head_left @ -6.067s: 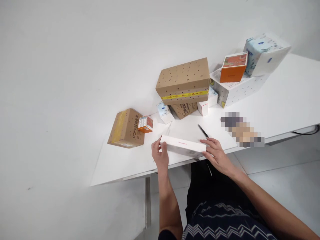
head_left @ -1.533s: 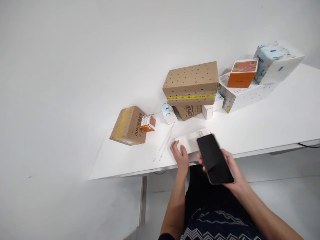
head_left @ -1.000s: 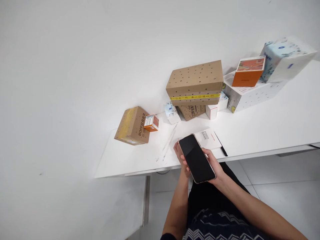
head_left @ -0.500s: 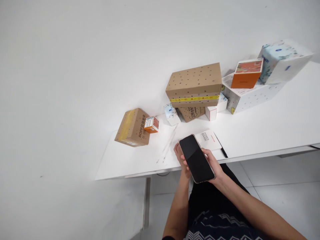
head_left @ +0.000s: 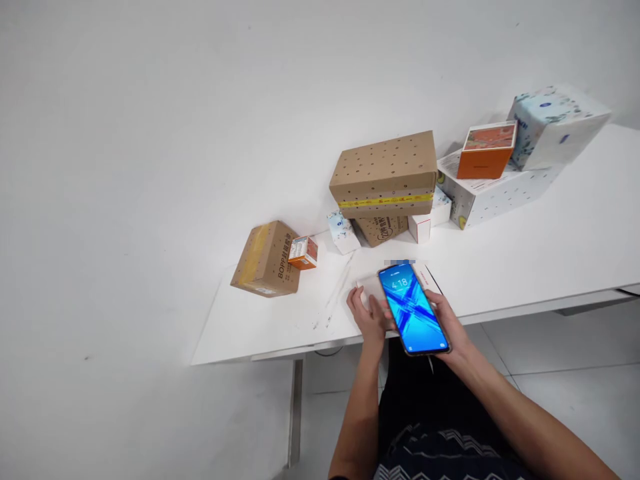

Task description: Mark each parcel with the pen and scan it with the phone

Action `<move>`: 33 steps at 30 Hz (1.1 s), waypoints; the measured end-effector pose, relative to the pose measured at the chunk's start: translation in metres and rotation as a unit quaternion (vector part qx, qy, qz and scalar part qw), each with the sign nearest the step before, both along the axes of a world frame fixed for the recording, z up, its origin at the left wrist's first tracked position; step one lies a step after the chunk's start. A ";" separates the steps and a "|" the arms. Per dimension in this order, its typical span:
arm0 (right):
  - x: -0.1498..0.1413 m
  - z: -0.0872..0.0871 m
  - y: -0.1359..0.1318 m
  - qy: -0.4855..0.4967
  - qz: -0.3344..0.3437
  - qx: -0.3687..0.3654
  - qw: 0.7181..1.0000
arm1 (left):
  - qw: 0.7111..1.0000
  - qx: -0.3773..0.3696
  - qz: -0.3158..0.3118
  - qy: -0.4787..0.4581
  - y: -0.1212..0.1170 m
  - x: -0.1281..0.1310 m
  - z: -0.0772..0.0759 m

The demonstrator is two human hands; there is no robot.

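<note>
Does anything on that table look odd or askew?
The long brown box looks a bit precarious, overhanging the smaller brown box beneath it. Dark marks also stain the white tabletop near the left hand.

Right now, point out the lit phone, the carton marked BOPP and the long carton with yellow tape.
Lit phone (head_left: 414, 310): head view, middle of the screen.
BOPP carton (head_left: 285, 260): head view, printed side.
Long carton (head_left: 385, 163): head view, dotted top.
</note>
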State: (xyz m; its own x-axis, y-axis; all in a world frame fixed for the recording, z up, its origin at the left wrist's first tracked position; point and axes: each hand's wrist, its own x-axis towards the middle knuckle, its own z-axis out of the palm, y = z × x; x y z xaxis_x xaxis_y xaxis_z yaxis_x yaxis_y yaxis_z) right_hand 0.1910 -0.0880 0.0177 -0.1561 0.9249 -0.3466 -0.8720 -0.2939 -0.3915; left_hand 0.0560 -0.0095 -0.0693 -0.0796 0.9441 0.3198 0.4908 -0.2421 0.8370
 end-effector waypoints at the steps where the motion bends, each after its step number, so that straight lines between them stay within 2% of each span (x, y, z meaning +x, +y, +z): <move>1: 0.010 0.000 -0.002 -0.047 -0.024 -0.006 0.999 | 1.000 0.014 -0.003 -0.009 0.000 0.001 -0.001; 3: 0.034 -0.003 -0.008 -0.171 -0.090 -0.025 0.981 | 0.999 0.034 -0.013 -0.034 0.000 0.001 -0.004; 4: 0.047 -0.004 -0.011 -0.246 -0.128 -0.038 0.960 | 0.998 0.035 -0.020 -0.044 -0.001 0.000 -0.005; 5: 0.061 -0.007 -0.014 -0.332 -0.162 -0.056 0.928 | 0.998 0.029 -0.029 -0.049 -0.001 -0.002 -0.005; 7: 0.088 -0.013 -0.021 -0.509 -0.194 -0.106 0.832 | 0.998 0.008 -0.056 -0.033 0.001 -0.009 0.000; 9: 0.112 -0.021 -0.026 -0.662 -0.167 -0.151 0.715 | 0.994 -0.017 -0.107 0.022 0.004 -0.017 0.011; 12: 0.137 -0.036 -0.029 -0.825 -0.103 -0.160 0.533 | 0.966 -0.058 -0.213 0.135 0.014 -0.031 0.032; 14: 0.146 -0.046 -0.027 -0.880 -0.067 -0.160 0.443 | 0.943 -0.080 -0.257 0.194 0.022 -0.037 0.044; 15: 0.148 -0.051 -0.026 -0.894 -0.054 -0.163 0.415 | 0.934 -0.090 -0.270 0.217 0.026 -0.040 0.048; 18: 0.152 -0.065 -0.020 -0.910 -0.047 -0.159 0.380 | 0.915 -0.120 -0.291 0.251 0.033 -0.044 0.054; 21: 0.154 -0.078 -0.016 -0.922 -0.071 -0.130 0.358 | 0.917 -0.157 -0.274 0.243 0.031 -0.047 0.054; 24: 0.154 -0.086 -0.015 -0.935 -0.129 -0.082 0.321 | 0.938 -0.200 -0.191 0.208 0.024 -0.057 0.056; 26: 0.150 -0.087 -0.015 -0.937 -0.178 -0.038 0.299 | 0.955 -0.223 -0.123 0.152 0.020 -0.070 0.060; 28: 0.142 -0.084 -0.012 -0.930 -0.215 0.007 0.297 | 0.962 -0.253 -0.076 0.067 0.019 -0.087 0.065; 30: 0.131 -0.079 -0.008 -0.919 -0.239 0.039 0.311 | 0.958 -0.283 -0.045 -0.005 0.019 -0.104 0.070; 33: 0.113 -0.072 -0.001 -0.903 -0.261 0.070 0.335 | 0.967 -0.250 0.032 -0.026 0.020 -0.119 0.072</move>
State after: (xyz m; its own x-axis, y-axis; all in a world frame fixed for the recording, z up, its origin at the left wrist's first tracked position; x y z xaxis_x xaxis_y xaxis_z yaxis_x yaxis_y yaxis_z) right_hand 0.3039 -0.0890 -0.0539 0.3877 0.6895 0.6118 0.9041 -0.1551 -0.3982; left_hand -0.0631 0.0102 0.0028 -0.1474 0.9723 -0.1812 0.4451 0.2288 0.8658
